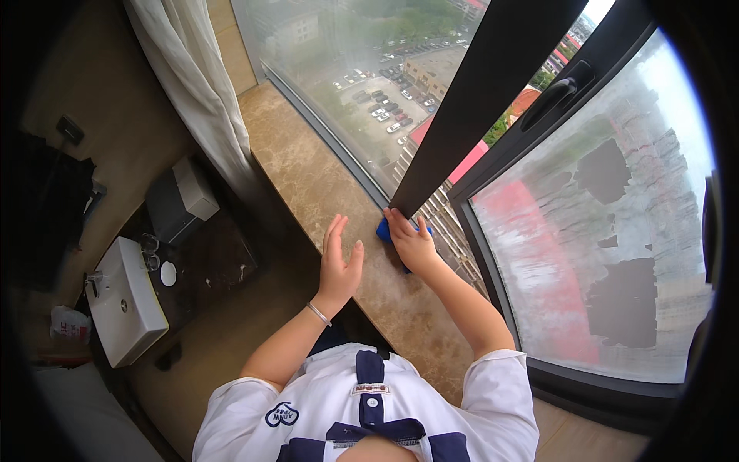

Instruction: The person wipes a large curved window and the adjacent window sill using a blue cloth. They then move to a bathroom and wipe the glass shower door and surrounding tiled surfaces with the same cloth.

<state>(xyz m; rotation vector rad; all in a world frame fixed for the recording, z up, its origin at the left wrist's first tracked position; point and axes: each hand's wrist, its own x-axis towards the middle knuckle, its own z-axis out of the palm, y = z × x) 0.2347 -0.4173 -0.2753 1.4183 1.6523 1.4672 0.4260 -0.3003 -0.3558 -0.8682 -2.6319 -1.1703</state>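
My right hand (410,240) presses a blue cloth (382,229) against the marble sill at the foot of the dark window post (462,115). Part of the cloth sticks out on either side of my fingers, and the palm hides the rest. To the left, my left hand (340,266) hovers over the sill's inner edge with its fingers up and the thumb apart. Nothing is in it, and a bracelet circles the wrist. The brown marble sill (296,158) runs beneath both hands.
At right, a dark-framed window sash (554,231) with a streaked, wet-looking pane stands swung open; its handle (550,104) juts out. A fixed pane (362,77) shows a car park far below. A white curtain (181,77) hangs left. A washbasin (127,304) and glasses (150,250) lie beyond.
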